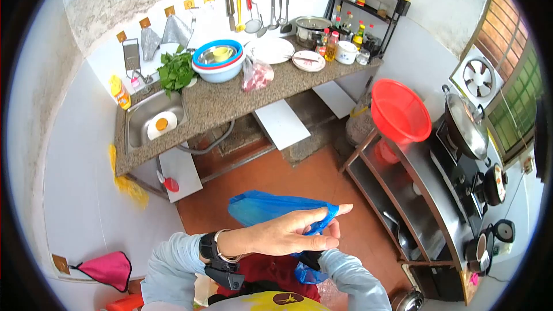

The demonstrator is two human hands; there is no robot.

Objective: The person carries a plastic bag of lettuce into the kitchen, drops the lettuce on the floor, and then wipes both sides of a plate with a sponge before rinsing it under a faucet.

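Note:
My left hand [276, 233], with a watch [210, 247] on its wrist, reaches across in front of my body. A blue plastic bag [268, 207] trails out behind it, and a twisted part of the bag loops around its fingers, which are closed on it. One finger points out to the right. My right forearm [352, 273], in a light blue sleeve, passes under the left hand. A black band [310, 258] shows at that wrist, while my right hand is mostly hidden beneath the left. More blue plastic [311, 275] hangs below the wrists.
A granite counter [219, 106] ahead carries leafy greens [176, 70], stacked basins [219, 75], bagged meat [257, 75], plates and bottles. Its sink [138, 118] is at left. A red basin [400, 109] and a lidded wok [466, 125] stand at right, by steel shelves [397, 187].

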